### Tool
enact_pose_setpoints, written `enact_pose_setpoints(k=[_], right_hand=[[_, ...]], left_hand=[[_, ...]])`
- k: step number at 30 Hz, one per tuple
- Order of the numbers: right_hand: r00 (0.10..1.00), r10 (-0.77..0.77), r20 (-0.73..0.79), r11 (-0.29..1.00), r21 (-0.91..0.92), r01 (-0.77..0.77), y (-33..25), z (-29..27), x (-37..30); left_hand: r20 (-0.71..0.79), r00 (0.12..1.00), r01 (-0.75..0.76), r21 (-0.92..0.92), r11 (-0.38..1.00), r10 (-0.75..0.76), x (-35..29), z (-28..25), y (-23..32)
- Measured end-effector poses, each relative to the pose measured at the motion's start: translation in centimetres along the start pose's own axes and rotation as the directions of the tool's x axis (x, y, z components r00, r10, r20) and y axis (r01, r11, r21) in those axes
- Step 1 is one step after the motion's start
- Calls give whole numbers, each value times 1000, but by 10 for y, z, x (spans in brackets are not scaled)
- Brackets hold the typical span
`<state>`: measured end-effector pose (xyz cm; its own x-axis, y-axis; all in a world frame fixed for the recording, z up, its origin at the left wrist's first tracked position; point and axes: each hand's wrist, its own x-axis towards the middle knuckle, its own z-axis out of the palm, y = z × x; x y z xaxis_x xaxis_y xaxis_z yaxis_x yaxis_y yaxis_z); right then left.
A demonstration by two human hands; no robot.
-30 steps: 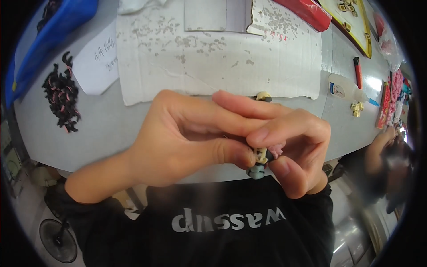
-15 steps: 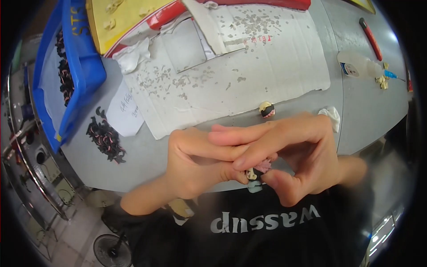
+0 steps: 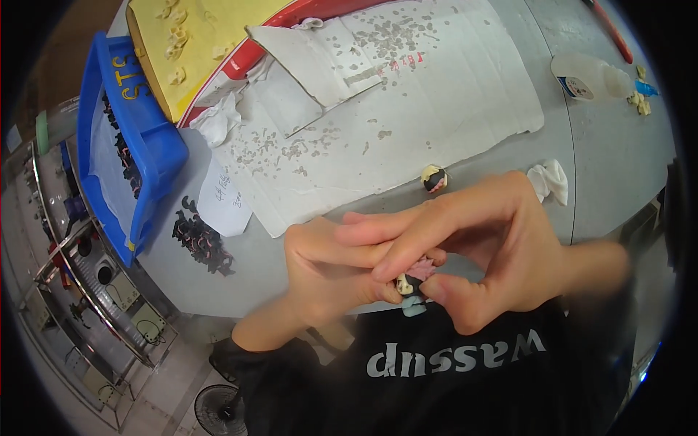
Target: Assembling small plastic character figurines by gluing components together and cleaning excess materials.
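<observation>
A small figurine point(image 3: 414, 285) in pink, black, cream and pale blue is pinched between my two hands in front of my chest. The thumb and fingers of my left hand point(image 3: 320, 272) press it from the left. From the other side, my right hand point(image 3: 502, 251) closes its thumb and fingertips on it, with its index finger crossing over the left fingers. Those fingers cover part of the figurine. Just beyond my hands, a small cream, black and pink figurine part point(image 3: 434, 178) lies on the grey table point(image 3: 509, 161).
White cardboard point(image 3: 436, 116) with grey spots spans the table. At left are a blue bin point(image 3: 161, 149), a pile of black and pink pieces point(image 3: 200, 236) and white paper point(image 3: 224, 203). Cream pieces lie on a yellow board point(image 3: 211, 22). A squeeze bottle point(image 3: 592, 76) and crumpled tissue point(image 3: 549, 182) sit right.
The whole view has shifted, so the table items appear displaced. Both hands keep the same pinch on the figurine, with little visible finger movement.
</observation>
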<state>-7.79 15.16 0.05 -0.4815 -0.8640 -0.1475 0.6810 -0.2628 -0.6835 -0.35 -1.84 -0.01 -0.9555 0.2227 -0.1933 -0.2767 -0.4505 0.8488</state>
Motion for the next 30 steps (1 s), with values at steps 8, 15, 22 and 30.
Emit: enact_pose_setpoints(k=[8,15,22,30], right_hand=[[1000,3,-22,999,44,-2,5,-1,0],[1000,-20,-18,1000,16,21,7,-2,0],[999,-23,-48,1000,-3,22,7,0,0],[999,-15,-37,999,28,16,7,-1,0]], left_hand=[[5,989,144,97,985,-145,0,-2,6],[6,985,169,83,982,-170,1,-1,7],[20,993,118,87,989,-120,0,1,9],[-28,979,206,96,974,-204,2,2,12]])
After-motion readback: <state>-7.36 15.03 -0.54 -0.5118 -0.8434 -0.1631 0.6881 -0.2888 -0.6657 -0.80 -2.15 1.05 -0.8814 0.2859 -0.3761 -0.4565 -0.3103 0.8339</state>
